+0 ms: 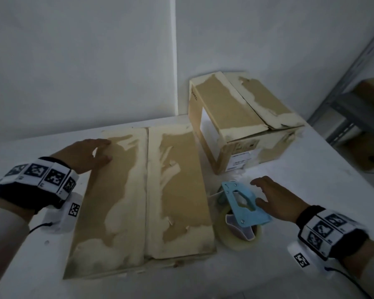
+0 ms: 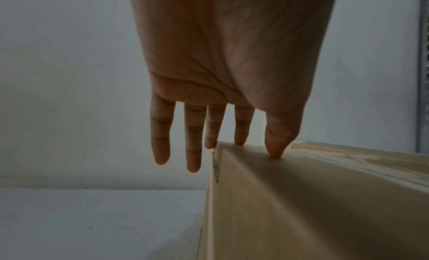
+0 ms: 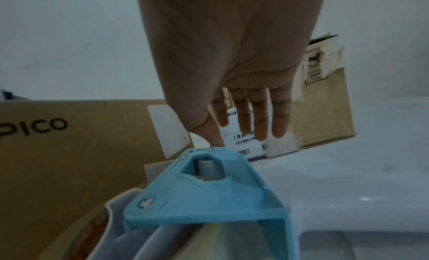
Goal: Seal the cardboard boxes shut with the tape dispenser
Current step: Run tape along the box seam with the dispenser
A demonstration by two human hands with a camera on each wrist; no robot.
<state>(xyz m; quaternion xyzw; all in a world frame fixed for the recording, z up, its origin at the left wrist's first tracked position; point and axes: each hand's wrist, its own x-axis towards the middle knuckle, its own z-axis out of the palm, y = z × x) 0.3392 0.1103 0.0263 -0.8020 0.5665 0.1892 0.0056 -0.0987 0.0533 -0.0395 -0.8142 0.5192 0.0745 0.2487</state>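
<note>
Shelf unit [image 1: 354, 100] cut off at right edge

White counter [image 1: 311, 190] underneath, against pale walls [image 1: 84, 61] meeting in a corner at 12 o'clock. Grey metal shelving [image 1: 350, 104] at 3 o'clock, brown shapes on its shelves.

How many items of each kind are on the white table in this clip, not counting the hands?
Cardboard boxes: 2, the large flat box under the left hand and the smaller box behind it.
Tape dispensers: 1, the blue tape dispenser beside the right hand.
Total: 3.
</note>
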